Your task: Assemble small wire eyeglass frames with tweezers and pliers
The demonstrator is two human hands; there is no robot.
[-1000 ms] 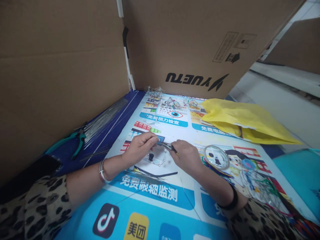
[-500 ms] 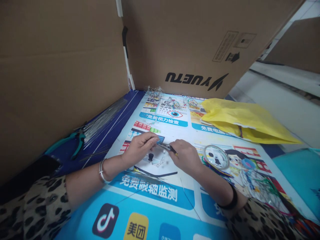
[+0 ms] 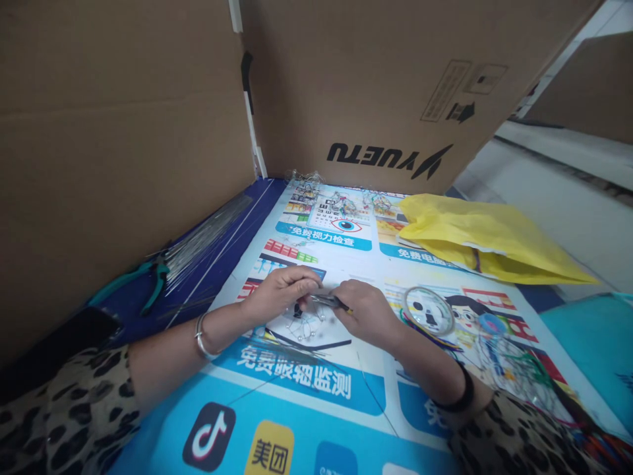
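My left hand (image 3: 281, 295) pinches one end of a thin wire piece with small clear beads (image 3: 307, 324), which hangs below the fingertips over the printed sheet. In my right hand (image 3: 368, 311) are small pliers (image 3: 329, 300), their metal jaws pointing left to the wire at my left fingertips. Whether the jaws are closed on the wire is too small to tell. Loose dark wires (image 3: 291, 351) lie on the printed sheet (image 3: 341, 412) just below the beaded piece.
Teal-handled pliers (image 3: 157, 284) and a bundle of straight wires (image 3: 208, 234) lie at the left. Cardboard walls (image 3: 370, 79) stand behind. At the right are a yellow bag (image 3: 484, 231), a clear round container (image 3: 428, 310), tangled wires (image 3: 519, 369) and a teal bag (image 3: 588, 349).
The beaded piece has shifted left and down and turned below my fingers. My left hand has moved slightly right and down, and the pliers' jaws have tilted flatter.
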